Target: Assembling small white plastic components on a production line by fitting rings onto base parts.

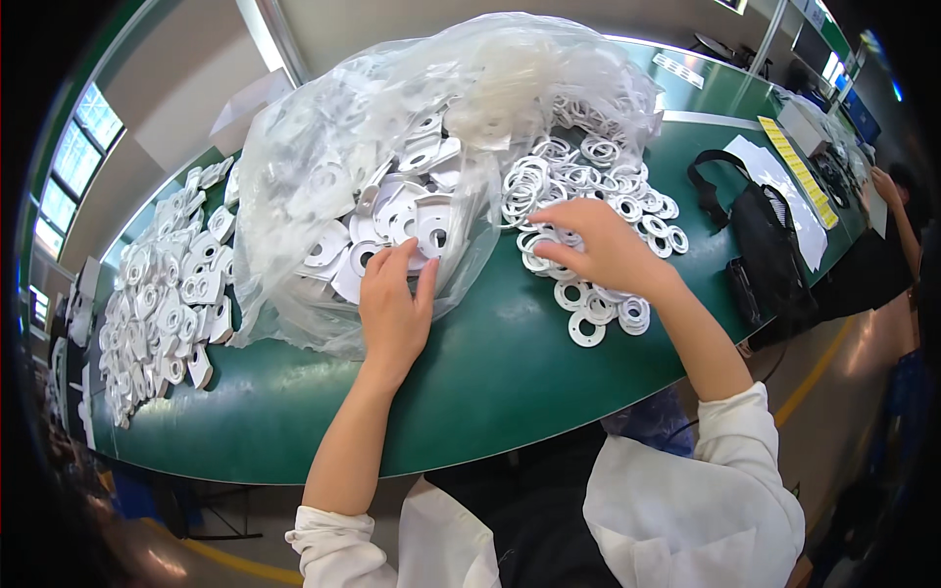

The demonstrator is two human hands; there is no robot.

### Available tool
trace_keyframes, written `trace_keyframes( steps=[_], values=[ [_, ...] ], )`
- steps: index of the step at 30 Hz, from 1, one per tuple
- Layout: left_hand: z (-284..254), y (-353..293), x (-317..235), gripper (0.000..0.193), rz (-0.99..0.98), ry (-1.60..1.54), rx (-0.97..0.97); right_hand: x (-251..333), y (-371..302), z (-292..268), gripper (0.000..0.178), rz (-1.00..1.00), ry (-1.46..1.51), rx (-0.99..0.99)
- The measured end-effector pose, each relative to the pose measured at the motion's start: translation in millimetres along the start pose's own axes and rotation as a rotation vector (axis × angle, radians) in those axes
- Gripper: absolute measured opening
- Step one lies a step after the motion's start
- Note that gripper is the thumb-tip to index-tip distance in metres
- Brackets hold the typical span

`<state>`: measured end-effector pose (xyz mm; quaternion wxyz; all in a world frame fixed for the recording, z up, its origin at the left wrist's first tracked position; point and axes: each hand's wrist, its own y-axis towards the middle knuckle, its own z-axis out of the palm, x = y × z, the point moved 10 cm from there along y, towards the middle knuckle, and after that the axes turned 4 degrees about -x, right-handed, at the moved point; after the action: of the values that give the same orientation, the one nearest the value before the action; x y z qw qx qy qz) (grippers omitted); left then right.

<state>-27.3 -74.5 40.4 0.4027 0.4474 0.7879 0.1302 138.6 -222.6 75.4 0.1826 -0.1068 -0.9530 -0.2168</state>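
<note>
A big clear plastic bag (294,206) lies open toward me, full of white plastic parts (397,211) with round holes. At its mouth is my left hand (394,312), fingers reaching onto the nearest parts and thumb a little apart; no firm grip shows. To the right, a heap of flat white rings (578,181) spreads over the table. My right hand (613,250) is over the near side of this heap, thumb and forefinger apart, with no ring visible between them. Its other fingers are partly hidden. Several loose rings (588,328) lie just below it.
More white parts (162,314) are heaped at the left of the green table (480,382). At the right are a black bag (765,235), white paper sheets (774,176) and a yellow strip (799,171). Another person's arm (897,211) shows at the far right.
</note>
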Motion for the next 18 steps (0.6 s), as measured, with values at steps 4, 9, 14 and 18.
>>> trace_keyframes(
  steps=[4,9,14,18],
  values=[
    [-4,1,8,0.038,-0.062,0.056,0.015,-2,34,12,0.022,0.144,0.169,0.023],
    [-5,2,10,0.046,-0.101,0.131,0.008,-2,18,30,0.032,0.041,-0.068,-0.024],
    [-6,4,0,0.043,0.018,0.209,-0.084,-4,11,33,0.043,0.041,-0.03,0.137],
    [-1,15,4,0.028,0.073,0.1,-0.109,-1,9,33,0.039,-0.017,-0.04,0.175]
  ],
)
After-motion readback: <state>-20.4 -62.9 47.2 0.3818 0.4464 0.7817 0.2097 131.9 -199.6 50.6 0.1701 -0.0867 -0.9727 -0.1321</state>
